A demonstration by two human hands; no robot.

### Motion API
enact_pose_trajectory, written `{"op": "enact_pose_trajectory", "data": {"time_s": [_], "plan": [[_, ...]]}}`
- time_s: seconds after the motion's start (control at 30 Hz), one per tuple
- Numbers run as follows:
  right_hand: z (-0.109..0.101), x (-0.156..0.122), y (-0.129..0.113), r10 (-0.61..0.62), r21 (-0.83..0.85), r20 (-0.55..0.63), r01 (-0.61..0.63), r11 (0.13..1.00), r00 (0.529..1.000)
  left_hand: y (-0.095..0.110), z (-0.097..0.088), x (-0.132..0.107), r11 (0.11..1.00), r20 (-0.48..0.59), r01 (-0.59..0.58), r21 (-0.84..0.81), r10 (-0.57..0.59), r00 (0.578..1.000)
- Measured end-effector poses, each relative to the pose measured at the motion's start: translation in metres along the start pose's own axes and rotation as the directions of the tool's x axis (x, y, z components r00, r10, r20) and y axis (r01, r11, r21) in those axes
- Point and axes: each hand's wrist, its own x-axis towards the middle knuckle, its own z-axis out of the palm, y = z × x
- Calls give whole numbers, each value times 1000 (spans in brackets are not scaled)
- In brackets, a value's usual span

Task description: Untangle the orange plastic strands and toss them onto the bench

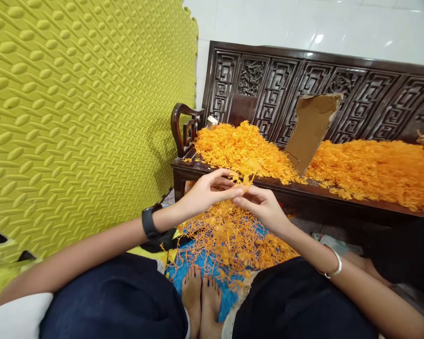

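My left hand (209, 190) and my right hand (259, 205) meet in front of me, both pinching one small orange plastic sprig (245, 173) between thumb and fingers. A black watch sits on my left wrist, a silver bangle on my right. Below the hands a loose heap of orange sprigs (229, 238) lies on a blue sheet (191, 268) by my bare feet. Just beyond the hands, a dark carved wooden bench (233, 176) carries a big orange pile (242, 143).
A torn cardboard sheet (311, 129) stands in the bench, splitting the left pile from a wider orange pile (374, 172) on the right. A yellow textured foam mat (77, 117) leans at the left. White tiled floor lies behind the bench.
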Motion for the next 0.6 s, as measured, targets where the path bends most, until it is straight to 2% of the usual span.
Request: {"op": "enact_pose_trajectory", "data": {"time_s": [0.07,0.17,0.27,0.33,0.4,0.5,0.6], "plan": [[-5,2,-2,16,64,-56,-12,998,998,-6,-1,3,988,11,84,-126,-83,996],[-12,4,-4,-11,129,-124,27,991,992,-14,-1,4,985,179,137,-101,-118,977],[-16,5,-3,-48,89,-166,64,994,985,-18,1,0,986,407,163,-18,-142,902],[-21,6,-3,-47,49,-217,59,997,975,-20,1,-2,974,507,220,-52,-164,846],[-27,6,-3,-38,60,-278,57,997,960,-24,-2,-2,951,536,266,-160,-143,832],[-38,8,-6,-6,153,-343,62,986,939,-35,-7,1,889,507,295,-351,-84,858],[-42,11,-8,53,174,-336,6,985,940,-51,-6,4,832,493,332,-444,-83,866]]}}
